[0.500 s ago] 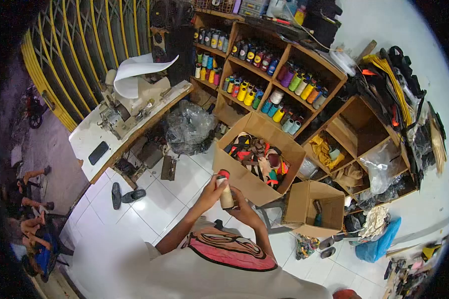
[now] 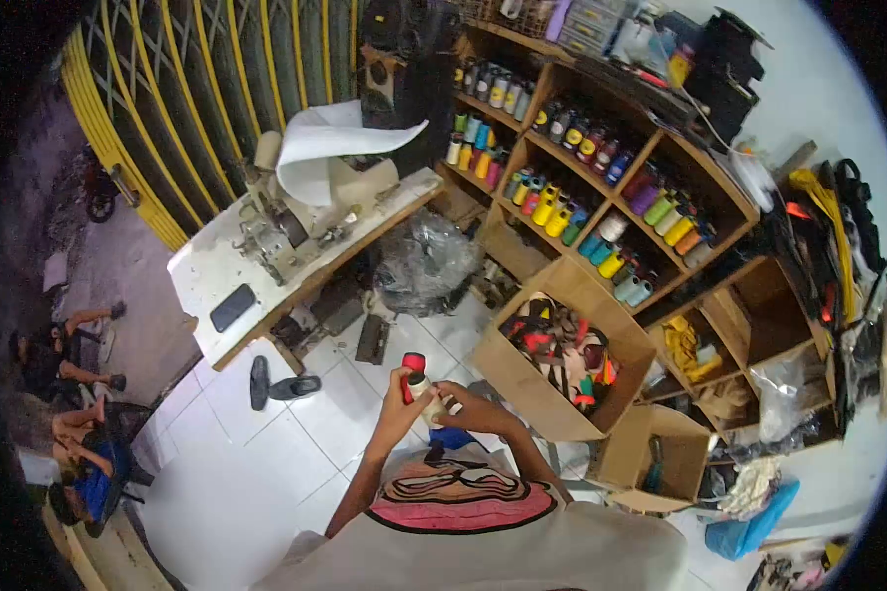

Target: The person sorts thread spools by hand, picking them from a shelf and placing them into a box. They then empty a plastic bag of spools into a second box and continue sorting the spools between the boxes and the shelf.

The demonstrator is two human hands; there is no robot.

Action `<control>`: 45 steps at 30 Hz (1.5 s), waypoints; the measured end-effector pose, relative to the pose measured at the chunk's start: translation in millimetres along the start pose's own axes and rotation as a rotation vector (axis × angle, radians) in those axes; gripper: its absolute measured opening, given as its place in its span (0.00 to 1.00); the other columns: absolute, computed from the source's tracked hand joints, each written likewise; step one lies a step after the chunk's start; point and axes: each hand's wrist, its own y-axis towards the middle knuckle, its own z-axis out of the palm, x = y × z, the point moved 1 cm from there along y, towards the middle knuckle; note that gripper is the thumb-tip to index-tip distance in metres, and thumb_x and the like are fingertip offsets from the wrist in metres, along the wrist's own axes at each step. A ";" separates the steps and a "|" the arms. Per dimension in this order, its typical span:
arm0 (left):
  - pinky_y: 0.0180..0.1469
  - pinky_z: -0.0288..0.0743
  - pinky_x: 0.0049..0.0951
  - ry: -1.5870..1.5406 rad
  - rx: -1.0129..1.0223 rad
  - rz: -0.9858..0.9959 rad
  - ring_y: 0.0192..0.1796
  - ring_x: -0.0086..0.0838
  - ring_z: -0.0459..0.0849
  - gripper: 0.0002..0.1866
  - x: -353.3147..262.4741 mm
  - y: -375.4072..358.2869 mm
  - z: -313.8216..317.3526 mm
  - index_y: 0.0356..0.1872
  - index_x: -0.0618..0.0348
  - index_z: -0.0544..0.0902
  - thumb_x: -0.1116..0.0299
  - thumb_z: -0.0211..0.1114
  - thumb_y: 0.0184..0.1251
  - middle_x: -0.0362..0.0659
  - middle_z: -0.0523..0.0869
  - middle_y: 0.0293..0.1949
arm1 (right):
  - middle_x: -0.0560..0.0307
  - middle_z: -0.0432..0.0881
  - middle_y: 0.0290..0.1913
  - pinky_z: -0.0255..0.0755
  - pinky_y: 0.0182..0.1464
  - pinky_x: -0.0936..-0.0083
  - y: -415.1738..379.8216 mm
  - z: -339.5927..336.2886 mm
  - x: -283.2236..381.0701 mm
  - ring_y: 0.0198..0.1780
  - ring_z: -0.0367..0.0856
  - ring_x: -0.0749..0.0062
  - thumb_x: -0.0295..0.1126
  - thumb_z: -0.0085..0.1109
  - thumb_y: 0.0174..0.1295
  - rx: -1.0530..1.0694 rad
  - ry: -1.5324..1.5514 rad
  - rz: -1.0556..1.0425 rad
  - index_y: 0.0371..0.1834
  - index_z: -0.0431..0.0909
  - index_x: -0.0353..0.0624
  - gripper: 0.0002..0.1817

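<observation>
My left hand [image 2: 394, 414] is closed around a thread spool [image 2: 423, 396] with a cream body and a red upper end, held tilted in front of my chest. My right hand [image 2: 471, 406] grips the lower part of the same spool from the other side, its fingers curled against the cream section. Fingers of both hands cover much of the spool. Below the right hand, a patch of blue [image 2: 451, 437] shows just beyond my shirt. Nearest to the right hand stands an open cardboard box [image 2: 522, 386] filled with colourful straps and scraps.
Wooden shelves [image 2: 601, 187] behind the box carry rows of coloured thread cones. To the left, a sewing machine [image 2: 271, 231] and a phone [image 2: 233, 307] rest on a white table [image 2: 199, 281]. Dark slippers [image 2: 294, 387] lie on the tiles. A smaller carton [image 2: 626, 458] stands right; people [image 2: 89, 453] sit outside.
My view has swung left, so the room appears shifted right. Both hands have drawn closer together around the spool, the left now wrapped nearer its red end.
</observation>
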 end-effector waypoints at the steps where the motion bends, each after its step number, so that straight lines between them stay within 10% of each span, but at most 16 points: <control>1: 0.47 0.73 0.26 -0.002 -0.034 0.008 0.44 0.25 0.77 0.24 5.1 5.2 -6.8 0.55 0.58 0.67 0.64 0.69 0.65 0.42 0.78 0.42 | 0.52 0.73 0.56 0.72 0.52 0.71 17.5 -1.8 -0.6 0.53 0.74 0.68 0.42 0.66 0.60 0.053 0.016 -0.021 0.61 0.67 0.41 0.30; 7: 0.48 0.73 0.26 0.028 -0.210 0.054 0.45 0.25 0.76 0.26 18.3 62.9 -39.8 0.56 0.58 0.66 0.64 0.70 0.64 0.42 0.76 0.44 | 0.51 0.79 0.41 0.71 0.48 0.71 104.9 -23.0 6.5 0.44 0.77 0.68 0.38 0.70 0.54 0.047 0.004 -0.235 0.50 0.72 0.37 0.25; 18: 0.29 0.65 0.18 -0.026 -0.170 -0.069 0.32 0.18 0.70 0.14 -36.2 240.1 -39.7 0.55 0.52 0.66 0.57 0.45 0.80 0.37 0.71 0.38 | 0.57 0.79 0.50 0.70 0.51 0.72 220.1 -160.7 -15.5 0.48 0.76 0.71 0.41 0.72 0.53 -0.135 0.130 -0.176 0.60 0.72 0.39 0.33; 22: 0.37 0.68 0.23 0.002 -0.119 0.088 0.35 0.21 0.71 0.11 -18.5 299.9 -50.4 0.54 0.53 0.66 0.60 0.47 0.79 0.38 0.71 0.41 | 0.52 0.79 0.54 0.69 0.56 0.71 236.4 -195.4 -12.3 0.52 0.76 0.68 0.43 0.73 0.52 -0.328 0.158 -0.024 0.64 0.68 0.36 0.39; 26: 0.44 0.68 0.24 -0.184 -0.038 -0.154 0.40 0.23 0.70 0.13 -31.4 323.3 -47.9 0.56 0.50 0.64 0.60 0.48 0.78 0.41 0.70 0.44 | 0.55 0.78 0.54 0.69 0.57 0.71 250.0 -218.1 -10.4 0.52 0.75 0.70 0.39 0.73 0.53 -0.514 0.236 0.086 0.67 0.66 0.39 0.40; 38: 0.46 0.73 0.27 0.157 0.408 -0.084 0.48 0.29 0.82 0.42 -11.8 390.3 -64.8 0.74 0.52 0.57 0.63 0.71 0.62 0.50 0.85 0.49 | 0.49 0.80 0.54 0.69 0.59 0.69 368.5 -347.5 -63.9 0.56 0.78 0.65 0.34 0.70 0.54 -1.022 0.276 0.163 0.60 0.70 0.36 0.31; 45: 0.46 0.74 0.31 0.177 0.375 -0.104 0.38 0.29 0.79 0.42 6.9 407.4 -62.0 0.74 0.52 0.59 0.66 0.72 0.59 0.47 0.85 0.47 | 0.48 0.82 0.44 0.72 0.46 0.64 460.0 -499.7 -148.3 0.43 0.81 0.57 0.33 0.65 0.56 -1.277 -0.513 -0.059 0.57 0.69 0.37 0.26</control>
